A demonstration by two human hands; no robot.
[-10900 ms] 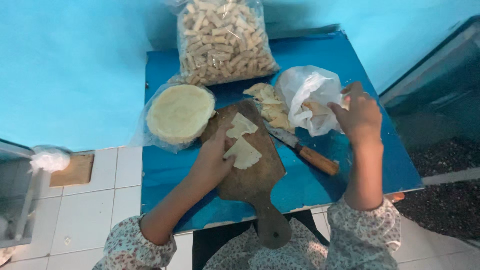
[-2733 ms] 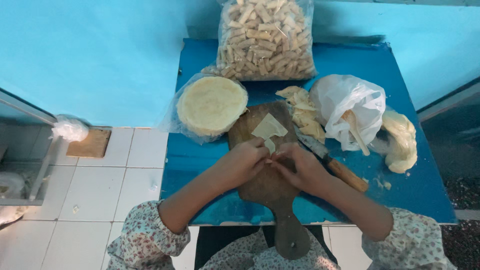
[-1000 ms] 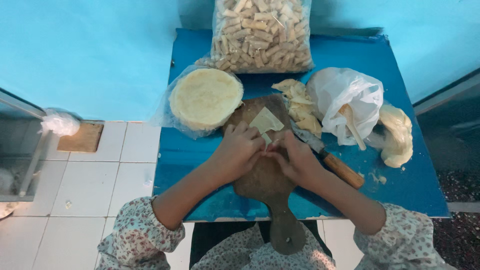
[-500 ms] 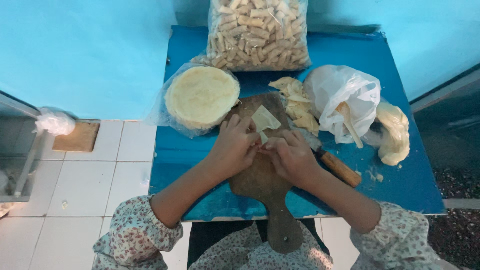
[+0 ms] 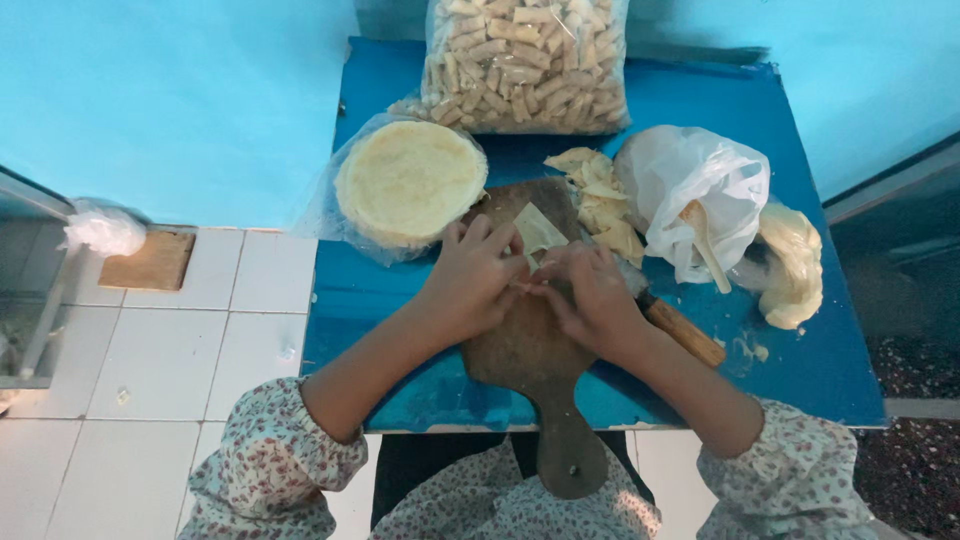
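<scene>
My left hand (image 5: pixel 472 276) and my right hand (image 5: pixel 590 298) meet fingertip to fingertip over a dark wooden cutting board (image 5: pixel 525 355) on a small blue table (image 5: pixel 820 330). Both pinch a pale wrapper piece that lies under the fingers, mostly hidden. A second cut wrapper piece (image 5: pixel 538 227) lies flat on the board just beyond my fingers. A knife with a wooden handle (image 5: pixel 685 332) rests to the right of my right hand, its blade hidden behind it.
A round stack of wrappers in clear plastic (image 5: pixel 410 182) sits at the board's left. Cut wrapper pieces (image 5: pixel 602 200) are piled behind. A white bag with a wooden spoon (image 5: pixel 700 200), a pale dough lump (image 5: pixel 795 265) and a large bag of rolled sticks (image 5: pixel 525 60) stand further back. White tiled floor (image 5: pixel 170 350) lies left.
Earlier my right hand reached into the white bag while two pieces lay on the board. Both hands now work together on one piece, shifting only slightly over the last second.
</scene>
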